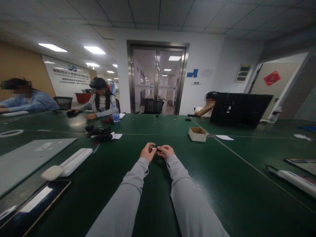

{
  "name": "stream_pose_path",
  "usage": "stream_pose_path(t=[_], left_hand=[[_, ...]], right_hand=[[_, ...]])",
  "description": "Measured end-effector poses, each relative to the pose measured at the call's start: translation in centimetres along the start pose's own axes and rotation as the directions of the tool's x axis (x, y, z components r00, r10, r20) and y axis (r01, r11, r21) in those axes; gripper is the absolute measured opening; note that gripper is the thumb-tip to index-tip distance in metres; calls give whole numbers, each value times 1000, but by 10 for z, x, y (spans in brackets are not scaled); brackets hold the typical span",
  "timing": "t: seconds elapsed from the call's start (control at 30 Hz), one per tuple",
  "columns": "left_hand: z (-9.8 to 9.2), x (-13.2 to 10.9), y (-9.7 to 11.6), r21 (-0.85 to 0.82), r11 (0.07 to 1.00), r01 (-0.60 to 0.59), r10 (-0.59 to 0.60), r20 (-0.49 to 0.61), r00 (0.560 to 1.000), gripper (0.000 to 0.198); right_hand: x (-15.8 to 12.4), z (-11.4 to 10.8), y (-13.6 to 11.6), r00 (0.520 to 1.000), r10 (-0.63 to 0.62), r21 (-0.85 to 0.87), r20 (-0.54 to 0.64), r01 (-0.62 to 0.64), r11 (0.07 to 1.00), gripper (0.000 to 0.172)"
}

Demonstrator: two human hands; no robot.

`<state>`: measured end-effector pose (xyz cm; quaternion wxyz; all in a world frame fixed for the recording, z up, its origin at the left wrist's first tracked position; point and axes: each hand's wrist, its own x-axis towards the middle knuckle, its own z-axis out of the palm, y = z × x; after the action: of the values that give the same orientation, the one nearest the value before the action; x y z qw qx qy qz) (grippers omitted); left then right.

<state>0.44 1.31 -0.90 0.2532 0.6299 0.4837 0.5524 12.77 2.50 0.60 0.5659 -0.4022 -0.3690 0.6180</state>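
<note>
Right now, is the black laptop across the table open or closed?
Open. The black laptop has its lid raised, with the back facing the camera; the screen side cannot be seen.
</note>
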Motion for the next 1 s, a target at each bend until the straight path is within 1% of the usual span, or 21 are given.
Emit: stream_pose_path(t=[0.1, 0.23, 0.3, 0.4, 0.47, 0.57, 0.6, 0.63, 0.7, 0.77, 0.87, 1.0], left_hand=[[-2, 0, 1, -25, 999, -31, 31, -3, 1000, 23], [-4, 1, 2, -73, 996, -47, 49, 25, 998, 18], [-4, 1, 3, -106, 994, -35, 39, 40, 998, 18], [-4, 0, 6, -150, 989, -15, 22, 43, 999, 19], [-3, 0, 8, -161, 986, 30, -27, 24, 999, 23], [-1, -2, 9, -89, 985, 149, -152, -26, 988, 27], [0, -2, 8, -49, 984, 169, -171, -40, 984, 27], [0, -2, 8, -13, 985, 171, -172, -47, 984, 27], [1, -2, 6, 34, 990, 134, -132, -49, 990, 25], [0, -2, 4, 45, 995, 92, -90, -49, 995, 21], [-1, -1, 2, 42, 997, 61, -59, -47, 997, 23], [-2, -1, 2, 46, 994, 101, -98, -64, 993, 22]], right_hand=[[-2, 0, -2, 1000, -4, 4, -5, 4, 1000, 30], [-4, 0, -3, 999, 10, -25, 36, -9, 1000, 17], [-3, 0, -3, 999, 9, -28, 43, -8, 1000, 12], [-3, 0, -3, 999, 12, -26, 41, -11, 1000, 10], [-3, 0, -3, 999, 16, -23, 39, -15, 1000, 10], [-3, 1, -2, 999, 15, -28, 40, -14, 1000, 11], [-3, 1, -2, 999, 15, -33, 43, -14, 999, 12], [-3, 1, -2, 999, 16, -38, 47, -14, 999, 12], [-2, 0, -2, 998, 19, -48, 58, -17, 999, 13], [-1, 0, -2, 998, 24, -58, 61, -20, 998, 13], [0, -2, -2, 998, 26, -62, 54, -22, 998, 13], [-1, -1, -1, 997, 28, -52, 70, -24, 998, 12]])
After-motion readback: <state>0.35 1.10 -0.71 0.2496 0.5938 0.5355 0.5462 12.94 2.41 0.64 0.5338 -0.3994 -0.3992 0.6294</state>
